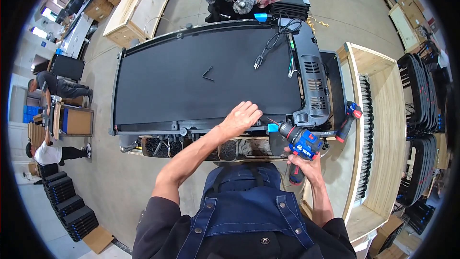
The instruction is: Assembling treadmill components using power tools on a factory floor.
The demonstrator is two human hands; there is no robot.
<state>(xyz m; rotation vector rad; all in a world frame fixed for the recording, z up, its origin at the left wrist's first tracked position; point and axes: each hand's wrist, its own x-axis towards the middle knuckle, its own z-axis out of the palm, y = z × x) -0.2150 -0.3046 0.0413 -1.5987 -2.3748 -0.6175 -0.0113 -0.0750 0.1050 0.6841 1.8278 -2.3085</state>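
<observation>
While the left hand lies flat with fingers spread on the near edge of the black treadmill deck, holding nothing, the right hand is wrapped tight round the grip of a blue cordless drill, its bit aimed at the deck's near right corner, beside the grey motor cover.

Left hand resting on near edge of treadmill deck. Right hand just right of it, gripping cordless drill. Hex key beyond left hand; power cord farther, rightward.
</observation>
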